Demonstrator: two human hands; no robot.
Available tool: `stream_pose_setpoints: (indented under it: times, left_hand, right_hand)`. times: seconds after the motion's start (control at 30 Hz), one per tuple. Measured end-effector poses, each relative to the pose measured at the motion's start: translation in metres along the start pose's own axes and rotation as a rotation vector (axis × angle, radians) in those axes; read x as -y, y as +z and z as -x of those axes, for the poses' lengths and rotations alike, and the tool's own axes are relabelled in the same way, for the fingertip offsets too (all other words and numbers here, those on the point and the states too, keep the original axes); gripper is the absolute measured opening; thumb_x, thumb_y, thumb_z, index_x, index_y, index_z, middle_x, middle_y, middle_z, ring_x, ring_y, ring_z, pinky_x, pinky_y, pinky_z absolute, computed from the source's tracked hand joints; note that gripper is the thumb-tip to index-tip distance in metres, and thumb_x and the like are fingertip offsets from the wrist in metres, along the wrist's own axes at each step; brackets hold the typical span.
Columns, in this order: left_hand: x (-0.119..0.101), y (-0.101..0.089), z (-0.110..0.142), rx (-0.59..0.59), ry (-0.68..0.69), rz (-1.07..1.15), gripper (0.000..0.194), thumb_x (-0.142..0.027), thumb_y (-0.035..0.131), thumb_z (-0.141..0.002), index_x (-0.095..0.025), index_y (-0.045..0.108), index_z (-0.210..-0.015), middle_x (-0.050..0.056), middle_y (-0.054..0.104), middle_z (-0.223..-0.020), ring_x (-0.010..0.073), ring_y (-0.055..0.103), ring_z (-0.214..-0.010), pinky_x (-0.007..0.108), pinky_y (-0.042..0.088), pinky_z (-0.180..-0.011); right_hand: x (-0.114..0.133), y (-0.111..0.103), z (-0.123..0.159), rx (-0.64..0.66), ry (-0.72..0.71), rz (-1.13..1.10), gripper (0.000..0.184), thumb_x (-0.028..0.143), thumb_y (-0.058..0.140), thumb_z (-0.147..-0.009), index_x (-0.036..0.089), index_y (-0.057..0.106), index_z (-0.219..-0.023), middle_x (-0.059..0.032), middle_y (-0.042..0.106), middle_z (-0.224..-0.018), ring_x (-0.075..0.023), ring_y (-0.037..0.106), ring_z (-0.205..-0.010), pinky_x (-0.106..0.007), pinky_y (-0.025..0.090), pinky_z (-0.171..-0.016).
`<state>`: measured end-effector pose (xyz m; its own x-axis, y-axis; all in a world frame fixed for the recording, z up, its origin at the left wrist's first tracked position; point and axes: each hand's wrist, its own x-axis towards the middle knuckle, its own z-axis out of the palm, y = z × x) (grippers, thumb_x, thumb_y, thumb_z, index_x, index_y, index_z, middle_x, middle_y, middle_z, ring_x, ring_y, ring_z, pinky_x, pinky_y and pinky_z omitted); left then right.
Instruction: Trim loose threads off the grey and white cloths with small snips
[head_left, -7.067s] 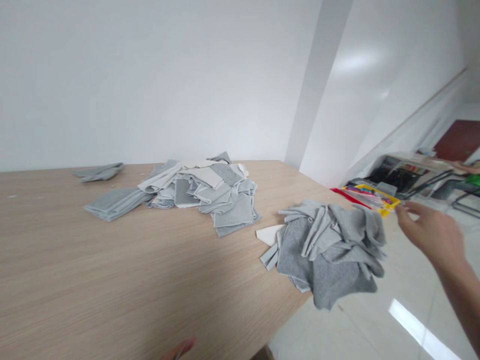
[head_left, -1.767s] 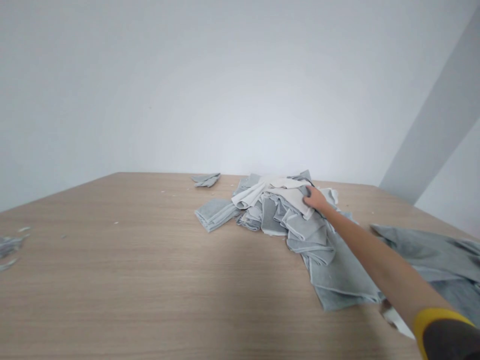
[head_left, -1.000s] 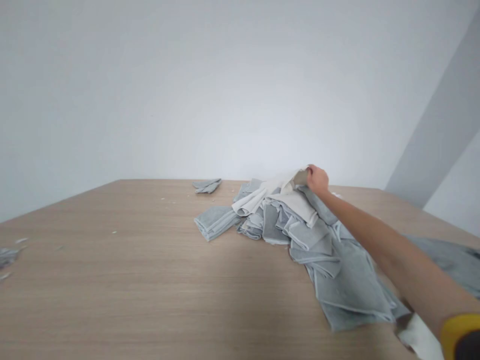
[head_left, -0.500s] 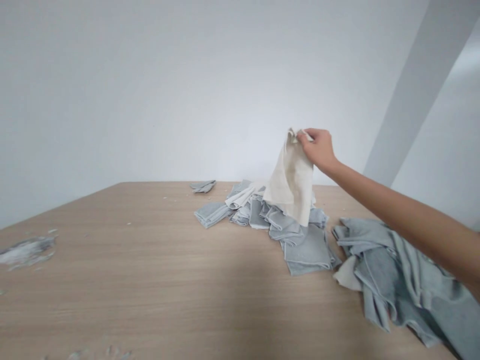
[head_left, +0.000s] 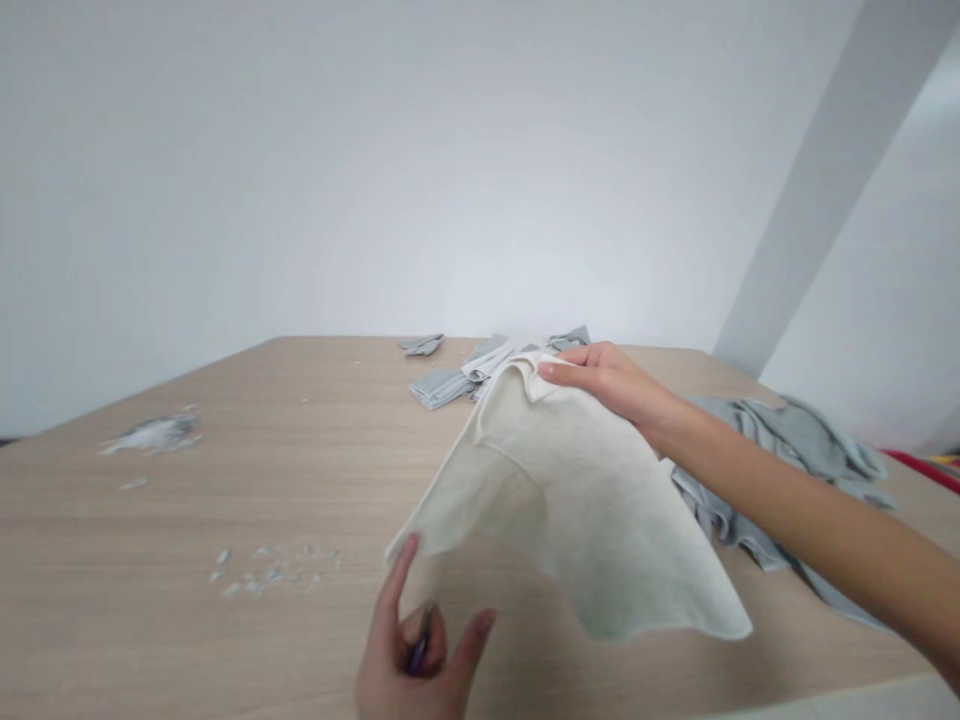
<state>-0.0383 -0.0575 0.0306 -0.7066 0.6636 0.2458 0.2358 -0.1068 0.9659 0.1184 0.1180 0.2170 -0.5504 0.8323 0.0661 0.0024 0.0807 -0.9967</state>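
Observation:
My right hand [head_left: 611, 385] pinches the far corner of a cream cloth [head_left: 577, 510] and holds it spread above the wooden table [head_left: 225, 640]. My left hand [head_left: 420, 650] rises at the bottom edge with fingers apart, one fingertip touching the cloth's near left corner. A small dark purple object [head_left: 418, 640] rests against its palm; I cannot tell what it is. The cloth hides much of the pile of folded grey cloths [head_left: 450, 380] behind it.
A crumpled heap of grey cloths [head_left: 795, 450] lies at the right by the table edge. Small fabric scraps [head_left: 270, 575] and a grey fluff pile [head_left: 154, 435] lie at the left. One folded grey cloth [head_left: 422, 345] sits at the far edge. White wall behind.
My right hand has brought the cream cloth from above the folded pile toward me and spread it out. My left hand has come into view and touches its near corner.

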Motion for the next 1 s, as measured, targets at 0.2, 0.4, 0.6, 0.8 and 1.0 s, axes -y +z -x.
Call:
stream_pose_setpoints:
  times: [0.2, 0.4, 0.6, 0.8, 1.0]
  left_hand:
    - [-0.017, -0.013, -0.010, -0.206, 0.165, 0.068, 0.103, -0.041, 0.081, -0.066, -0.021, 0.029, -0.153, -0.015, 0.033, -0.050, 0.0047, 0.033, -0.042, 0.013, 0.036, -0.048]
    - [-0.018, -0.013, -0.021, -0.070, 0.188, -0.114, 0.091, -0.048, 0.076, -0.071, -0.018, 0.040, -0.148, -0.013, 0.032, -0.050, 0.0070, 0.034, -0.043, 0.016, 0.036, -0.047]
    - [0.001, -0.026, -0.041, 0.131, 0.152, -0.222, 0.040, -0.048, 0.065, -0.079, -0.012, 0.075, -0.094, -0.001, 0.059, -0.062, 0.0123, 0.051, -0.055, 0.020, 0.041, -0.051]
    - [-0.013, -0.046, -0.055, 0.468, 0.204, -0.215, 0.040, -0.047, 0.063, -0.083, -0.016, 0.060, -0.059, -0.004, 0.039, -0.055, 0.0100, 0.038, -0.053, 0.021, 0.030, -0.049]
    - [-0.044, -0.044, -0.062, 0.670, 0.167, -0.031, 0.043, -0.053, 0.062, -0.084, -0.017, 0.053, -0.062, -0.003, 0.039, -0.059, 0.0107, 0.037, -0.057, 0.022, 0.030, -0.053]
  right_hand:
    - [-0.017, 0.005, 0.035, 0.052, 0.106, -0.119, 0.027, 0.041, 0.082, -0.070, 0.019, 0.078, -0.085, -0.0048, 0.075, -0.073, -0.0198, 0.068, -0.060, -0.030, 0.052, -0.057]
    - [-0.037, 0.003, 0.058, 0.133, 0.178, -0.260, 0.031, 0.038, 0.081, -0.072, 0.016, 0.077, -0.094, -0.0073, 0.076, -0.079, -0.0239, 0.072, -0.068, -0.036, 0.056, -0.069]
    - [-0.050, -0.014, 0.069, 0.127, 0.182, -0.365, 0.028, 0.036, 0.077, -0.075, 0.015, 0.077, -0.094, -0.0086, 0.077, -0.079, -0.0190, 0.071, -0.064, -0.028, 0.056, -0.064]
    - [-0.042, -0.043, 0.081, 0.056, 0.163, -0.317, 0.024, 0.036, 0.078, -0.073, 0.016, 0.078, -0.087, -0.0085, 0.077, -0.078, -0.0205, 0.072, -0.063, -0.027, 0.057, -0.061]
    - [-0.020, -0.073, 0.089, -0.058, 0.053, -0.202, 0.018, 0.033, 0.079, -0.073, 0.019, 0.077, -0.084, -0.0058, 0.077, -0.076, -0.0182, 0.071, -0.062, -0.023, 0.057, -0.059]
